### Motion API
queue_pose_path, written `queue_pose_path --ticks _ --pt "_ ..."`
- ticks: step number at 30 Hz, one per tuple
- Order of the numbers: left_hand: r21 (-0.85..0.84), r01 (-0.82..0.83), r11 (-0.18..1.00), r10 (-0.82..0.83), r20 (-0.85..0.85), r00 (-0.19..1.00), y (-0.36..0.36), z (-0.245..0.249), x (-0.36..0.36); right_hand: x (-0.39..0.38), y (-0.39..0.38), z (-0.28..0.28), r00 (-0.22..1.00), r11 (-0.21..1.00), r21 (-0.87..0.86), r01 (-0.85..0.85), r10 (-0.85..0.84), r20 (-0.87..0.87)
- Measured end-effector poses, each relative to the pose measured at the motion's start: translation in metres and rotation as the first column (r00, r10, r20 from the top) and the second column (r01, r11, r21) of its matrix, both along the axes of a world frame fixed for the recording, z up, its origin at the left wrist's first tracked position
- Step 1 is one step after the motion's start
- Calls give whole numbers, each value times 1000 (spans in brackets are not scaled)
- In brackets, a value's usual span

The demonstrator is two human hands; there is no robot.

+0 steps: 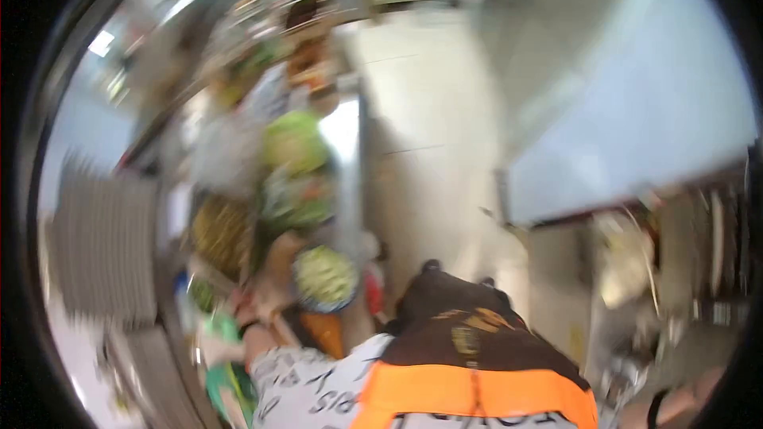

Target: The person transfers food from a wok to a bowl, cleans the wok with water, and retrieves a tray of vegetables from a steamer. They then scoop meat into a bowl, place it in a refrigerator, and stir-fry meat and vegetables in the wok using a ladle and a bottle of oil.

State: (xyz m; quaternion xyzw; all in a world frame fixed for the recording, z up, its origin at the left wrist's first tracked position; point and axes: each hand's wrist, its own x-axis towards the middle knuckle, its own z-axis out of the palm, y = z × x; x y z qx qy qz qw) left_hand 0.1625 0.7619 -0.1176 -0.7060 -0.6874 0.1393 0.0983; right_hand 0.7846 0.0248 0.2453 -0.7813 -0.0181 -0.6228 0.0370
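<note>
My left hand [243,307] reaches over the left counter, close to a brown board or box edge and green items. It is smeared by motion, so its fingers and anything in them cannot be made out. To its right stands a bowl of pale green chopped food [324,278] with a blue-patterned rim. Beyond the hand lies a heap of brownish, stringy food [222,234]. At the lower right edge, my right hand [706,388] shows only in part past a black wristband; its fingers are hidden.
Bagged green vegetables [296,143] and clear plastic bags crowd the metal counter [347,167]. A pale tiled floor [433,111] runs ahead. On the right is a large whitish surface [636,127] with shelves below. A stack of grey ridged sheets [107,242] stands far left.
</note>
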Motion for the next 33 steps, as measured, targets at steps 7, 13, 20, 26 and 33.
queue_pose_path --ticks 7,13,20,26,33 --pt "682 -338 649 -124 532 837 58 36 107 -140 -45 53 748 831 481 279 -502 434" --pt "699 169 695 -694 591 411 27 61 323 -175 -78 53 921 627 741 -238 -96 378" --pt "391 489 780 -235 906 -351 -110 76 516 -180 20 40 961 889 386 -247 276 -22" --pt "367 787 495 -104 925 -366 -229 50 577 -14 148 49 802 792 -124 -597 595 -62" --pt "-76 978 194 94 994 59 -198 9 491 193 157 50 856 748 -417 -517 436 -279"
